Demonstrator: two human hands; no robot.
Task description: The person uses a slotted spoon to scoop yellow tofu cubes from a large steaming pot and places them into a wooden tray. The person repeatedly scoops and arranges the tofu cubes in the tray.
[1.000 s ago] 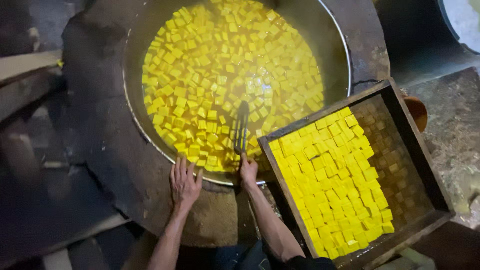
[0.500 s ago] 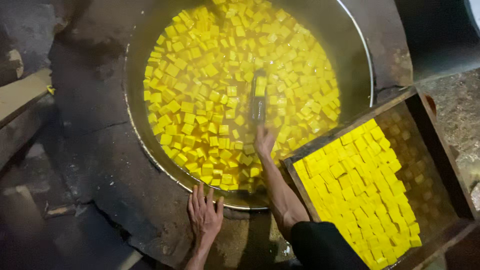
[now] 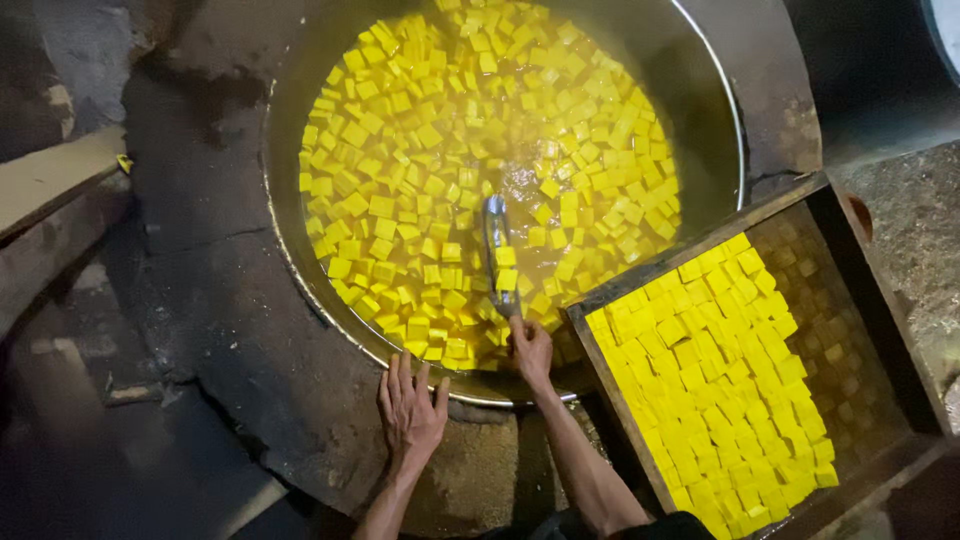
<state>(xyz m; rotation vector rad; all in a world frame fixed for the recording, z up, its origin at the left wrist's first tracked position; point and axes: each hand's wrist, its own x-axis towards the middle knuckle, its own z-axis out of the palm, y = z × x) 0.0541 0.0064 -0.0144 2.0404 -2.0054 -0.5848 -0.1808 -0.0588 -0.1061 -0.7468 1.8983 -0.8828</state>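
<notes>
**Down at the pan rim: one hand on the ladle, one flat on the stove**

Bottom centre of the frame, the right hand point(image 3: 530, 350) is clenched round the handle of a metal ladle point(image 3: 497, 255); the ladle runs up from that hand into the middle of the big round pan point(image 3: 720, 110), its far end dipped in the yellow liquid among the floating cubes point(image 3: 420, 150). Just left of it, the left hand point(image 3: 410, 415) lies open, fingers spread, palm down on the dark stove top point(image 3: 210, 300) right at the pan's near rim; it's holding nothing.

Pan fills the upper middle of the shot and is packed with yellow cubes, thickest on the left side; a bare patch of liquid sits round the ladle. Lower right, a wooden tray point(image 3: 850, 215) rests with its corner touching the pan's rim; its left half is covered in neat rows of yellow cubes point(image 3: 720, 390), its right half shows bare wet mesh or cloth, can't tell which. Upper left edge has a pale plank point(image 3: 55, 180), well apart from both hands.
</notes>
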